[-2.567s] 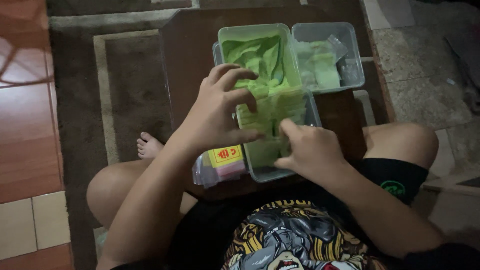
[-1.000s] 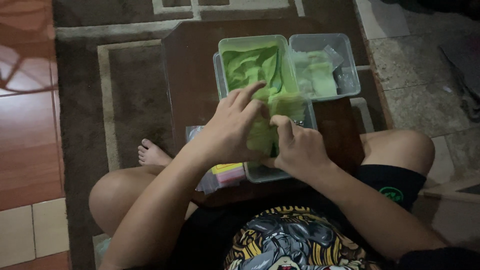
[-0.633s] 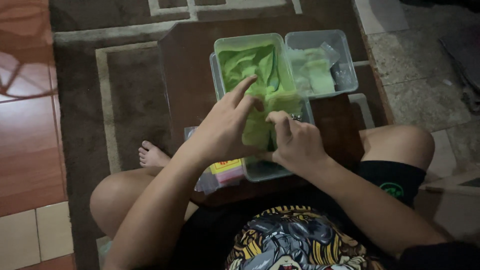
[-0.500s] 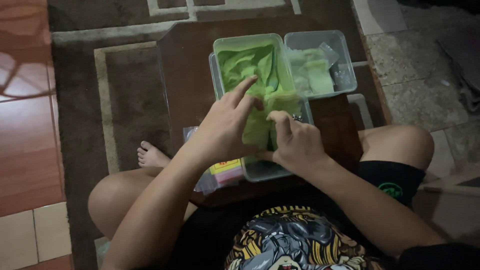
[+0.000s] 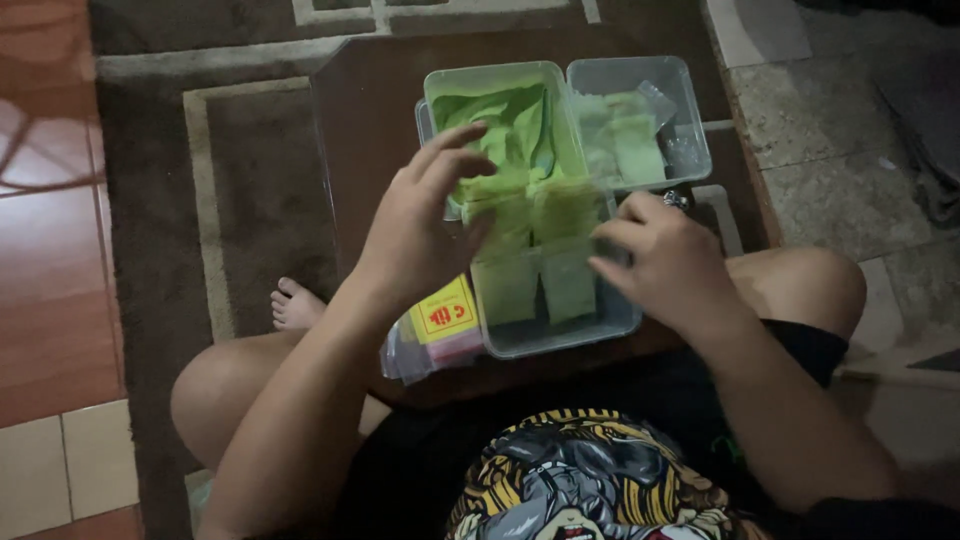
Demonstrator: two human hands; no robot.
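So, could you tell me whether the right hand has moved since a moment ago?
Yes. The right hand drew rightward off the green packets, toward the tray's right edge.

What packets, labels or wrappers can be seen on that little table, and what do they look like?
Yellow label: square with red print, on a clear bag beside the left hand.
Green packets: flat, pale green, stacked in the near clear tub, by the right hand.
Clear wrappers: in the far right tub.
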